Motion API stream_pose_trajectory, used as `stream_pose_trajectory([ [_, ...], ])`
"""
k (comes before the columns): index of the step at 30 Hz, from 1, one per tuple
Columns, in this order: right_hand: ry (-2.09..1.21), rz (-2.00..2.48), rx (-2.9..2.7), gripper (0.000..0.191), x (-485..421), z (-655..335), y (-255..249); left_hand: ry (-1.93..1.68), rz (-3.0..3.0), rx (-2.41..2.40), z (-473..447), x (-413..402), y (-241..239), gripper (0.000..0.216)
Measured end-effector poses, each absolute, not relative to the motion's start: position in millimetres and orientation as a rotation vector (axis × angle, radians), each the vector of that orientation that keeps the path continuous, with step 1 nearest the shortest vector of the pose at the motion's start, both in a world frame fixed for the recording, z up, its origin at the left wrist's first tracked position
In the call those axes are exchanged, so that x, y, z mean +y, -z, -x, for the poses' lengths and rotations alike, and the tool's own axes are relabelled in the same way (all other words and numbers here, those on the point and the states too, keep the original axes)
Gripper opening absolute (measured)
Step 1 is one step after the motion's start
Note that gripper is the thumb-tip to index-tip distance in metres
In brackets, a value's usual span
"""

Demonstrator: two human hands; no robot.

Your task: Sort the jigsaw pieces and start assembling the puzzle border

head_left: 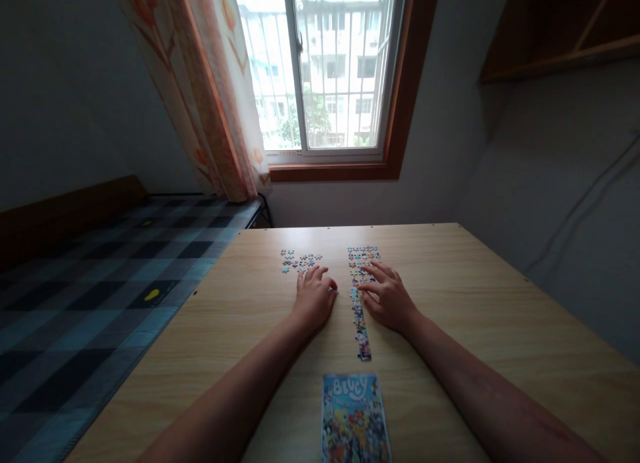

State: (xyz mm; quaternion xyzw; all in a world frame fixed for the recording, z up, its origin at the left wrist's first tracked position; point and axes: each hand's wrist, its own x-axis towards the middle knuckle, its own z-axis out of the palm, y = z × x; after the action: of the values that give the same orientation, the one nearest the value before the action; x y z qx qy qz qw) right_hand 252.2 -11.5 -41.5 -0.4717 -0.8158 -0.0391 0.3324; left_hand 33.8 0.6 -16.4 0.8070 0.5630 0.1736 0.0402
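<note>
My left hand is over the table, thumb and index finger pinched around what looks like a small jigsaw piece; its other fingers stretch forward toward a group of loose jigsaw pieces. Across from it, my right hand has its fingers apart, the tips at the joined strip of jigsaw pieces. This narrow strip runs toward me. Beyond it lie rows of separate jigsaw pieces, partly covered by my right fingers.
A colourful picture sheet marked "Bluey" lies at the near side of the wooden table. To the left is a bed with a checked cover. A window and curtain are behind; a shelf hangs upper right.
</note>
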Motion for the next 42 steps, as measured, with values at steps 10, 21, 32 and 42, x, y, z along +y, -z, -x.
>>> stream_pose_trajectory([
  [10, 0.063, 1.211, -2.231, 0.019, -12.3, -249.7, 37.5, -0.65, -2.47, 1.659, -39.9, 4.2, 25.5, 0.012],
  [21, 0.052, 1.191, -2.24, 0.021, -11.3, -249.5, 36.9, -0.683, -2.442, 1.594, -54.3, 15.6, 29.0, 0.011],
  [32, 0.032, 1.213, -2.235, 0.02, -9.6, -249.5, 36.5, -0.722, -2.457, 1.56, -50.9, 20.7, 31.3, 0.013],
  [42, 0.02, 1.207, -2.229, 0.02, -9.8, -249.7, 36.5, -0.675, -2.444, 1.537, -50.6, 23.7, 31.5, 0.011],
])
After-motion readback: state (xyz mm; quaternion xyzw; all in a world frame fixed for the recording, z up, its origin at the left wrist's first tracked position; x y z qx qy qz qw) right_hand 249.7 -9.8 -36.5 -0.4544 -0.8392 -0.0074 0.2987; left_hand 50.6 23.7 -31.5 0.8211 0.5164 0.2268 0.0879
